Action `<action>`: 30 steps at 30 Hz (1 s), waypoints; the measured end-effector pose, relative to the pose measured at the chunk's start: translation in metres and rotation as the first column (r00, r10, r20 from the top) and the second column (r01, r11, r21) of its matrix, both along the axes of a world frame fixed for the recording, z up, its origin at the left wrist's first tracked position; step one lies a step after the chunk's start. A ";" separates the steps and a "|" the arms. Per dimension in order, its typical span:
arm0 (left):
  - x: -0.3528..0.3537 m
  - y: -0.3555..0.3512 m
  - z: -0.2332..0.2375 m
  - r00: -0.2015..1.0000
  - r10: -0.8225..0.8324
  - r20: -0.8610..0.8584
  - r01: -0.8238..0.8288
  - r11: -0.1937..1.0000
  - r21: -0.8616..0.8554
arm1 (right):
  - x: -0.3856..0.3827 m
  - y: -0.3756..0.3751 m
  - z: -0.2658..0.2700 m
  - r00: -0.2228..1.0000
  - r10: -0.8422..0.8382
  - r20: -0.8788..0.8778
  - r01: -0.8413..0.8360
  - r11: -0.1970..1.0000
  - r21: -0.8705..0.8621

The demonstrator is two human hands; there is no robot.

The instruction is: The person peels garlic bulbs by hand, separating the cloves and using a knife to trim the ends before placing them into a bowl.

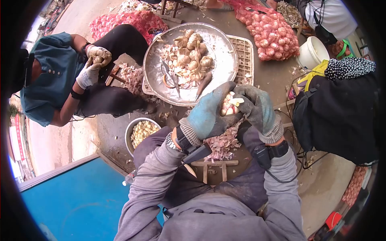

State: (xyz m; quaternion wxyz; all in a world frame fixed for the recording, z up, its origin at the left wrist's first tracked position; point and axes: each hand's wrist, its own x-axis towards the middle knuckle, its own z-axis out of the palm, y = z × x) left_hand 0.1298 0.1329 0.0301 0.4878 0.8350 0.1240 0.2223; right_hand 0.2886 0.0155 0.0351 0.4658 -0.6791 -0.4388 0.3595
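My left hand (207, 113), in a blue and grey work glove, is closed around one side of a partly peeled garlic bulb (228, 108). The matching gloved right hand (260, 109) grips the bulb from the other side, its fingers at the pale stem. Just beyond my hands stands a round metal pan (223, 46) with whole garlic bulbs (193, 56) and loose skins in it. Scissors (172, 76) and a brown-handled pointed tool (204, 84) lie in the pan too. Garlic skins (222, 142) are heaped below my hands.
A bowl (128, 138) of peeled cloves sits left of my knee. Under the pan is a plastic crate (246, 60). Red net sacks (267, 34) of garlic and a white bucket (311, 54) stand beyond. A co-worker (56, 76) at left holds a bulb; another person sits at right.
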 end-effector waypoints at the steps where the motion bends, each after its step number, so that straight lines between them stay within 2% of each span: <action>1: 0.000 0.000 0.001 1.000 -0.002 0.000 0.002 1.000 -0.003 | -0.001 -0.001 -0.006 1.000 -0.021 -0.007 0.021 0.999 0.039; 3: -0.001 0.000 0.003 1.000 -0.006 -0.003 0.006 1.000 -0.009 | -0.001 -0.001 -0.011 0.999 -0.044 -0.017 0.045 0.996 0.074; 5: 0.001 0.000 0.005 0.999 -0.028 -0.029 0.028 0.999 -0.022 | 0.000 -0.002 -0.011 0.983 -0.030 0.179 0.008 0.992 0.122; 6: 0.001 -0.001 0.004 0.999 -0.030 -0.033 0.029 0.999 -0.025 | -0.001 -0.003 -0.009 0.984 -0.031 0.175 0.010 0.993 0.119; 8: 0.001 -0.001 0.000 0.999 -0.019 -0.026 0.019 1.000 -0.010 | -0.004 -0.004 -0.004 0.997 -0.077 0.019 0.075 0.995 0.065; 12: 0.002 -0.001 -0.006 0.998 -0.046 -0.035 0.045 0.999 -0.018 | -0.003 -0.006 -0.007 0.997 -0.070 0.038 0.067 0.994 0.082; 14: 0.000 -0.005 -0.008 0.998 -0.034 -0.049 0.024 0.982 -0.186 | -0.005 -0.008 -0.008 0.996 -0.084 -0.024 0.086 0.993 0.084; 18: -0.001 -0.006 -0.005 0.999 -0.036 -0.021 0.033 0.991 -0.129 | -0.012 -0.010 -0.020 0.986 -0.164 -0.017 0.165 0.972 0.166; 20: 0.000 -0.007 -0.020 0.997 -0.052 0.051 0.057 0.991 -0.119 | -0.009 -0.013 -0.029 0.975 -0.154 -0.163 0.191 0.952 0.241; 21: 0.001 -0.007 -0.023 0.998 -0.044 0.053 0.052 0.983 -0.177 | -0.002 -0.013 -0.030 0.989 -0.136 -0.061 0.146 0.969 0.198; 22: 0.002 -0.007 -0.024 0.998 -0.034 0.053 0.046 0.972 -0.232 | 0.002 -0.012 -0.031 0.989 -0.134 -0.055 0.143 0.969 0.200; 23: 0.001 -0.006 -0.019 0.999 -0.015 -0.032 0.006 0.961 -0.276 | 0.004 -0.011 -0.031 0.989 -0.095 -0.114 0.114 0.978 0.173; 24: 0.001 -0.003 -0.019 0.999 -0.021 -0.028 0.012 0.964 -0.267 | 0.006 -0.009 -0.030 0.983 -0.061 -0.174 0.088 0.985 0.152; 26: 0.002 0.003 -0.019 0.998 -0.057 -0.001 0.056 0.995 -0.085 | 0.004 -0.009 -0.024 0.968 -0.085 -0.236 0.124 0.980 0.155; 27: 0.002 0.000 -0.014 0.997 -0.069 0.017 0.070 0.931 -0.357 | 0.006 -0.009 -0.022 0.960 -0.086 -0.267 0.126 0.983 0.136; 28: 0.003 0.000 -0.013 0.997 -0.074 0.024 0.078 0.934 -0.349 | 0.007 -0.009 -0.020 0.951 -0.087 -0.298 0.127 0.985 0.116; 30: 0.003 -0.001 -0.012 0.993 -0.101 0.056 0.115 0.824 -0.555 | 0.005 -0.007 -0.018 0.934 -0.138 -0.330 0.174 0.981 0.083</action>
